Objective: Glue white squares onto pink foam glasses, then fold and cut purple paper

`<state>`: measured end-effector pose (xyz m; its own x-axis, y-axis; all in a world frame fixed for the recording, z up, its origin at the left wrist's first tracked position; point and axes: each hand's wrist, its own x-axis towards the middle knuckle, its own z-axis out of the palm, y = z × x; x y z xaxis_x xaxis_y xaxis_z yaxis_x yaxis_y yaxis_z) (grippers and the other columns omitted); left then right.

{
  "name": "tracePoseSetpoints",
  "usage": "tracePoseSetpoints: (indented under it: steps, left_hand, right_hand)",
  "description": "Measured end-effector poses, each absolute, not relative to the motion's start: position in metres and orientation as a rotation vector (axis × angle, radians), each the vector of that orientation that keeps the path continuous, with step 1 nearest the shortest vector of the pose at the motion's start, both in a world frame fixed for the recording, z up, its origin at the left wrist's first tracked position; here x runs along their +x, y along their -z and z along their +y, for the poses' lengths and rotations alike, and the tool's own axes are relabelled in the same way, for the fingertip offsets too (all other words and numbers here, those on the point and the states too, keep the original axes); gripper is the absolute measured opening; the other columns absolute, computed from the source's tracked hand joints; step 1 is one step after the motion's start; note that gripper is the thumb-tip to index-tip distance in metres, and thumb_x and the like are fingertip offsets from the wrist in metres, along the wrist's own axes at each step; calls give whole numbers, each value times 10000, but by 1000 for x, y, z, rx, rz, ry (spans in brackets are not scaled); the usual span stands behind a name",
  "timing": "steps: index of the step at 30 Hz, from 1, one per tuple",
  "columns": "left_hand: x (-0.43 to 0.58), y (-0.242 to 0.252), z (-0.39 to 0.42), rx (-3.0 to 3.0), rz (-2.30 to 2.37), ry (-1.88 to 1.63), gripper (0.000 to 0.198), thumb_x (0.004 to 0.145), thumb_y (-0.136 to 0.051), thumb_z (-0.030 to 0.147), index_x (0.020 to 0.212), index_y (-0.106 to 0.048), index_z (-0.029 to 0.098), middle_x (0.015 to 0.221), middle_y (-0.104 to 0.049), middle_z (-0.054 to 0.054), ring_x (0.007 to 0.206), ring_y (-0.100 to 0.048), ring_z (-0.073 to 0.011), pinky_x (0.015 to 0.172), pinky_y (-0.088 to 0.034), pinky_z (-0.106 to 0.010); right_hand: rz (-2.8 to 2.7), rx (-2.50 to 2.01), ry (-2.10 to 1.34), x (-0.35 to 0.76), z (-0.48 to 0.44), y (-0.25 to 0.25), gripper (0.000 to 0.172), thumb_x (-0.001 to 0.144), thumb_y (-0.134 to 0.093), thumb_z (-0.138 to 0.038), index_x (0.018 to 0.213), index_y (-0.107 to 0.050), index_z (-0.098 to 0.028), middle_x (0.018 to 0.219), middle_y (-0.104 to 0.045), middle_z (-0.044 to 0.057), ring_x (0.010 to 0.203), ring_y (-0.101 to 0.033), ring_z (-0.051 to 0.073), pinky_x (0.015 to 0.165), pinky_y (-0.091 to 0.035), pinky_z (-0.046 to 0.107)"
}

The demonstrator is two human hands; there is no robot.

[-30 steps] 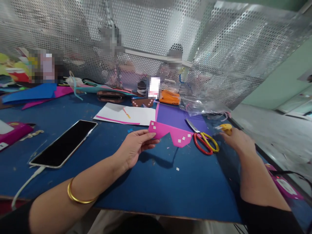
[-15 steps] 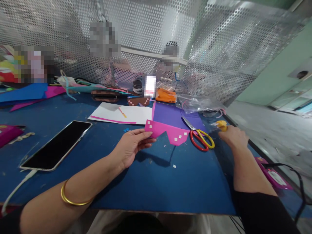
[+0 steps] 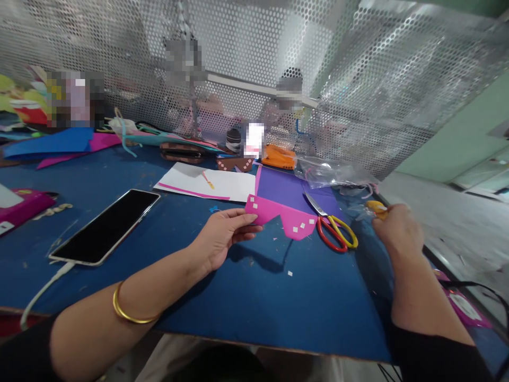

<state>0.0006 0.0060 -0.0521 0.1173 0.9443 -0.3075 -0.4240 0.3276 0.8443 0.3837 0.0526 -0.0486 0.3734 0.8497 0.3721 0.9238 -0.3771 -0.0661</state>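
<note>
My left hand (image 3: pixel 222 239) pinches the left end of a pink paper cut-out (image 3: pixel 284 215) dotted with small white squares, holding it just above the blue table (image 3: pixel 254 297). My right hand (image 3: pixel 397 231) is closed around a small yellow object (image 3: pixel 376 208) near the table's right edge; a bit of clear plastic shows beside it. Red-and-yellow scissors (image 3: pixel 332 228) lie between my hands, on the corner of a purple sheet (image 3: pixel 286 192).
A phone (image 3: pixel 105 227) on a white cable lies at the left. White paper (image 3: pixel 207 185), an orange item (image 3: pixel 278 157), a clear plastic bag (image 3: pixel 334 172) and coloured sheets (image 3: pixel 51 144) sit toward the perforated metal screen (image 3: pixel 246 63) at the back. A pink object (image 3: pixel 463 307) lies at the right edge.
My right hand has lifted slightly with the yellow object and closed more round it. My left hand keeps hold of the pink cut-out in about the same place.
</note>
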Motion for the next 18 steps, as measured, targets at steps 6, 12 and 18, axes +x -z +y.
tracePoseSetpoints:
  steps: [6,12,18]
  left_hand:
    - [1,51,6,666,991,-1112,45,743,-788,157,777,-762,141,796,-776,-59,715,-735,-158,599,-561,-198]
    - [0,54,6,667,994,-1108,52,737,-793,161,775,-763,144,802,-775,-63,713,-733,-158,588,-556,-196]
    - [1,55,8,671,998,-1109,78,712,-813,168,763,-757,148,784,-769,-61,712,-728,-155,590,-543,-201]
  right_hand:
    - [-1682,-2506,118,380,53,42,438,856,-493,-422,1065,-705,-100,923,-652,225,923,-625,329,683,-396,370]
    - [-1555,-2477,-51,391,57,44,307,810,-592,-427,935,-674,-158,778,-652,118,760,-612,275,627,-407,344]
    - [-1415,-2250,137,387,54,35,406,913,-402,-461,1082,-600,-149,935,-652,181,994,-625,385,720,-463,451]
